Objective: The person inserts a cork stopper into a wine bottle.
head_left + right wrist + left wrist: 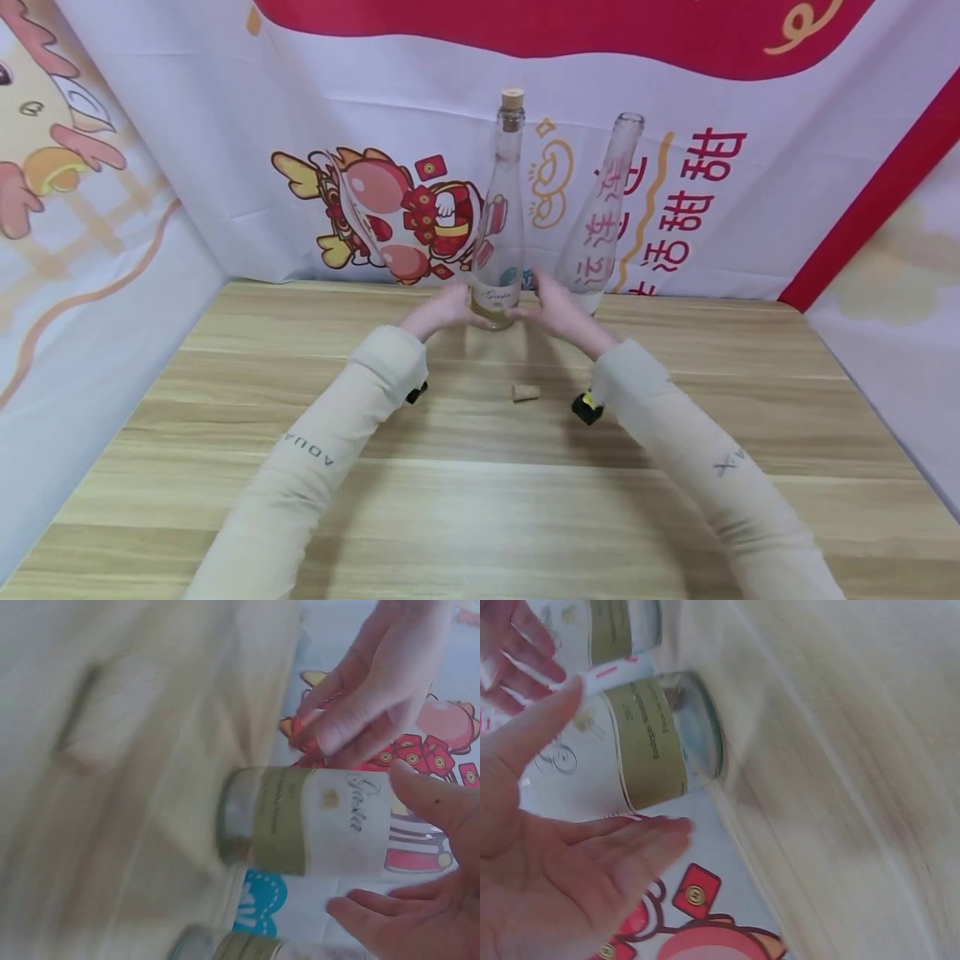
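Backdrop: printed cloth (pixel 420 92) behind the table, white and red, with cartoon figures and red characters.
Tabletop: pale wood grain (pixel 450 517), streaked lengthwise, running back to the cloth.
Corked bottle: tall, clear glass (pixel 501 217), upright near the table's back edge, between the two hands; slim body drawn up into a long narrow neck with a ringed lip, the backdrop's print showing through it; a thick clear base below the label.
Uncorked bottle: similar clear glass (pixel 592 233), just beyond the right hand, its mouth bare; it looks slanted in the head view.
Left hand: beside the corked bottle's lower body (pixel 450 307), thumb and fingers spread wide on either side of the glass; whether skin meets glass, I cannot tell.
Right hand: opposite it (pixel 558 312), spread equally wide, fingers extended; contact is again unclear.
Corked bottle's label: white above (pixel 349 817), with dark script and a small gold emblem; an olive band below, its fine print blurred.
Fitted cork: tan (pixel 512 99), partly sunk in the neck, its top standing above the lip.
Loose cork: pale, tapered (pixel 526 392), lying on its side in front of the corked bottle.
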Demonstrator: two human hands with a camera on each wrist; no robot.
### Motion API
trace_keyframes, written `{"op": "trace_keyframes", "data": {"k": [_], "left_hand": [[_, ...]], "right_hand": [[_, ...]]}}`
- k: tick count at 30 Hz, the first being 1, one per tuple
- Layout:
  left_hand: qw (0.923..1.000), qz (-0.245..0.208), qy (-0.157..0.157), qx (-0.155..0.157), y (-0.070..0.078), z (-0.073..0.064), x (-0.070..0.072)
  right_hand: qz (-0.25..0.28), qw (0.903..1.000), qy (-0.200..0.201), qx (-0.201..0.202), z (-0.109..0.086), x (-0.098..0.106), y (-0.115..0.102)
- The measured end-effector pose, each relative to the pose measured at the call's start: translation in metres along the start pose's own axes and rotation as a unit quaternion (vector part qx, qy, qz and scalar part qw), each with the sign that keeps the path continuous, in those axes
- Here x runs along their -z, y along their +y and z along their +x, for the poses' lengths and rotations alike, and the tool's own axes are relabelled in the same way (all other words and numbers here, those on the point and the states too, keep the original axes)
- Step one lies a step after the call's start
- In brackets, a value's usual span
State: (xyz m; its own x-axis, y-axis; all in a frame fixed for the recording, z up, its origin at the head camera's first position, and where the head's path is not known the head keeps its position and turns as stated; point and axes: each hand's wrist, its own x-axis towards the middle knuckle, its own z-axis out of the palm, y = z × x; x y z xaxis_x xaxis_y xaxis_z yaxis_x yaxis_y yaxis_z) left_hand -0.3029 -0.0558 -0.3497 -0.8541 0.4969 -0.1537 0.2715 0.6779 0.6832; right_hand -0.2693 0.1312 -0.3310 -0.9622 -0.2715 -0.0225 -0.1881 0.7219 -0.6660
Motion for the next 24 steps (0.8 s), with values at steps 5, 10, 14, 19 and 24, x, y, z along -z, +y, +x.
{"op": "trace_keyframes", "data": {"k": [5,10,14,19,24], "left_hand": [[0.9909,0.087,-0.087,0.053,0.011,-0.012,-0.008],[0.9827,0.140,-0.103,0.064,0.027,-0.014,-0.019],[0.9844,0.144,-0.097,0.025,0.039,-0.007,-0.028],[0.9862,0.137,-0.093,0.005,0.053,0.004,-0.036],[0.9899,0.131,-0.055,-0.011,0.067,0.013,-0.041]], "right_hand": [[-0.062,0.9948,-0.080,-0.003,-0.022,0.007,0.020],[-0.052,0.9902,-0.128,0.019,-0.040,0.020,0.038],[-0.076,0.9847,-0.157,0.011,-0.048,0.033,0.047],[-0.101,0.9778,-0.184,-0.008,-0.050,0.050,0.052],[-0.145,0.9687,-0.197,-0.041,-0.052,0.070,0.050]]}}
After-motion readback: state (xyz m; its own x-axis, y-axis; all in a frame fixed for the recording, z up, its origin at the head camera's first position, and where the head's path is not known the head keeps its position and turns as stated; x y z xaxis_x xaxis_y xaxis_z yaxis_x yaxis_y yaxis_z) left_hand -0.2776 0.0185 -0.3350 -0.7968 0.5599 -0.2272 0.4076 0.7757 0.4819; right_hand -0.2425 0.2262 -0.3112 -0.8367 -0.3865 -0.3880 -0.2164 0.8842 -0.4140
